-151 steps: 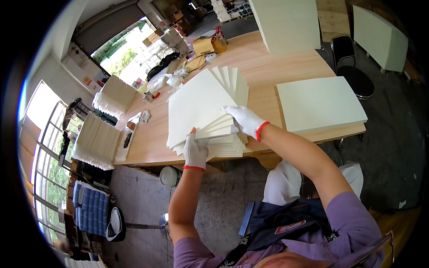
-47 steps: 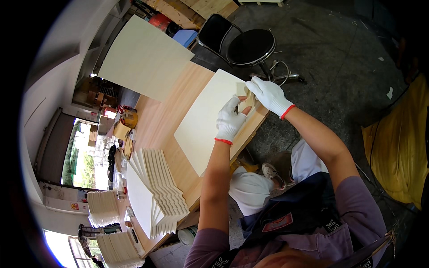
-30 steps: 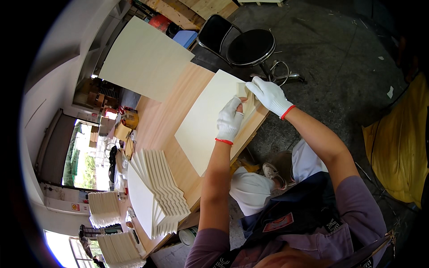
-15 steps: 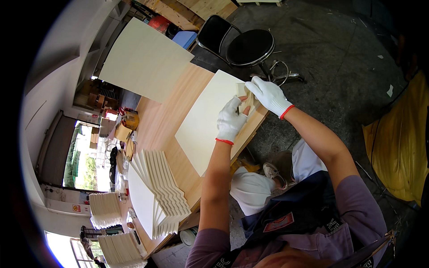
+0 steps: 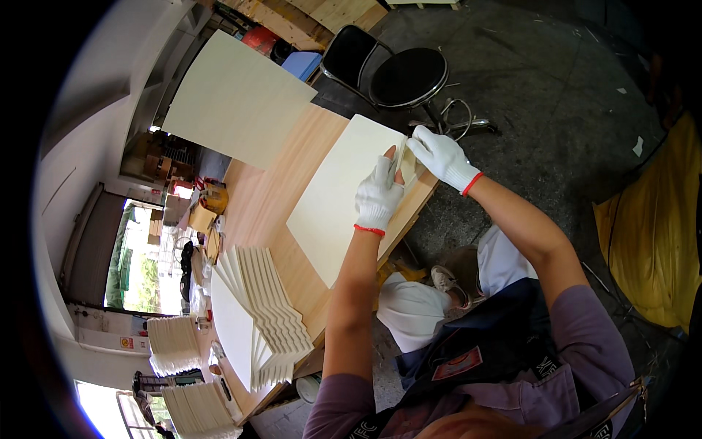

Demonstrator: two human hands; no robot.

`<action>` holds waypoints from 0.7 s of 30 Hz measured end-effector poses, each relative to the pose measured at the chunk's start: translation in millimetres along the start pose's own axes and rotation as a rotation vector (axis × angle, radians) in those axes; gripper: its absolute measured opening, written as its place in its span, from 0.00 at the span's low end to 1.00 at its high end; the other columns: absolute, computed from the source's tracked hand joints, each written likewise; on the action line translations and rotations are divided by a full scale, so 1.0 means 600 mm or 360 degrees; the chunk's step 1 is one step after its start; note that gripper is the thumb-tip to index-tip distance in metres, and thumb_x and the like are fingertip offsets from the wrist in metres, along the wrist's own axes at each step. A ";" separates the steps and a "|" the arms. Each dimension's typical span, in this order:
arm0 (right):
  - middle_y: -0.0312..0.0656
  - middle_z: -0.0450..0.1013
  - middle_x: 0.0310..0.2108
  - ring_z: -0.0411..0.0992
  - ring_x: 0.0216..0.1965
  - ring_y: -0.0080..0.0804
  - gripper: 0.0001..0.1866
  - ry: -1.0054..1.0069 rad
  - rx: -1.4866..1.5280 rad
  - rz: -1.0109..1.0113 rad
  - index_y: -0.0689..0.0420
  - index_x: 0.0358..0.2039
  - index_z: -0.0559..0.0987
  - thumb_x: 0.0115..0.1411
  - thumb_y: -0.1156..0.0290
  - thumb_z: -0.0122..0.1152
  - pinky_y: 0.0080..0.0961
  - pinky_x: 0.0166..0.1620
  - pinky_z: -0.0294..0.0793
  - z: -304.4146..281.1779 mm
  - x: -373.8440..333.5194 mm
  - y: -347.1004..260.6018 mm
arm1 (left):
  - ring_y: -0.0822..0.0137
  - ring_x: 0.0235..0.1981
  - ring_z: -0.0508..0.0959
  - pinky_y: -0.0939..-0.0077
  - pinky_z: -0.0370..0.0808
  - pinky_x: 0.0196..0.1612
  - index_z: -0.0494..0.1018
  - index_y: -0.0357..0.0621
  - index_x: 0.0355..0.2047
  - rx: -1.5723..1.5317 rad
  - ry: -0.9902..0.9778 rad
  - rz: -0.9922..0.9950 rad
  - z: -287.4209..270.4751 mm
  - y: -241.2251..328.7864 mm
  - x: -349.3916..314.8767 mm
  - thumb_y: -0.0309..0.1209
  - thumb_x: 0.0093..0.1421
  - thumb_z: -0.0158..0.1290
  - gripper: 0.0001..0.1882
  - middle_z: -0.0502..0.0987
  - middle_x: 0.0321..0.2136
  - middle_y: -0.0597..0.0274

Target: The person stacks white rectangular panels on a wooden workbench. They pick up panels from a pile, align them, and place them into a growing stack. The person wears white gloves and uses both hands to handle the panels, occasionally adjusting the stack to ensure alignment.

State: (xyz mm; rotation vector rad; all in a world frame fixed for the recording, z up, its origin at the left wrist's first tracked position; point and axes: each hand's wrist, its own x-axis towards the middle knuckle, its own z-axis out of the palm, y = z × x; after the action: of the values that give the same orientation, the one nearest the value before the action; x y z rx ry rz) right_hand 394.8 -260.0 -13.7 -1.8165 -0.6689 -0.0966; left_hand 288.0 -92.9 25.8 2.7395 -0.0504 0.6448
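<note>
Both my hands wear white gloves with red cuffs. My left hand (image 5: 378, 196) presses on the near corner of a cream board stack (image 5: 338, 197) lying on the wooden table (image 5: 285, 175). My right hand (image 5: 440, 156) pinches the corner of the top sheet (image 5: 402, 157) and lifts it a little between the two hands. Further left on the table stands a fanned pile of cream sheets (image 5: 257, 314).
A large cream panel (image 5: 230, 99) leans at the table's far end. A black stool (image 5: 406, 75) stands on the concrete floor beyond the table. Yellow sacking (image 5: 647, 241) lies at right. More fringed stacks (image 5: 174, 344) sit at the far left. Small clutter (image 5: 205, 212) crowds the table's back edge.
Five seconds ago both hands held the fanned pile of sheets. Since then my view has turned to the flat stack, and over the last second the hands have stayed at its corner.
</note>
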 end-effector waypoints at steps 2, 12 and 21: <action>0.51 0.74 0.25 0.76 0.32 0.56 0.19 0.0000 0.0003 0.0019 0.52 0.40 0.71 0.74 0.48 0.49 0.52 0.35 0.70 -0.001 0.000 0.008 | 0.47 0.46 0.85 0.58 0.82 0.48 0.69 0.57 0.66 0.0080 -0.0157 -0.0156 -0.003 0.016 0.020 0.34 0.67 0.57 0.27 0.84 0.47 0.49; 0.48 0.78 0.30 0.78 0.35 0.53 0.26 -0.0035 0.0192 0.0104 0.55 0.40 0.73 0.73 0.42 0.47 0.46 0.40 0.73 -0.003 0.001 -0.003 | 0.54 0.52 0.84 0.64 0.79 0.54 0.75 0.49 0.62 -0.0298 -0.0212 -0.0146 -0.001 -0.018 0.026 0.35 0.67 0.60 0.23 0.83 0.50 0.50; 0.47 0.79 0.34 0.79 0.36 0.50 0.25 -0.0233 -0.0559 0.0015 0.55 0.37 0.78 0.71 0.43 0.50 0.46 0.40 0.75 -0.058 -0.011 -0.005 | 0.49 0.52 0.83 0.62 0.79 0.55 0.74 0.52 0.62 -0.0510 -0.0074 -0.0304 -0.014 0.013 0.009 0.28 0.70 0.54 0.21 0.82 0.52 0.50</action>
State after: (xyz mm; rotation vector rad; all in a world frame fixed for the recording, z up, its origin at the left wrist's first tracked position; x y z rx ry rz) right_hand 396.8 -293.2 -1.3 -2.1797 -0.7830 -0.0788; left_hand 288.2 -97.2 37.6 2.4134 0.0891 0.4740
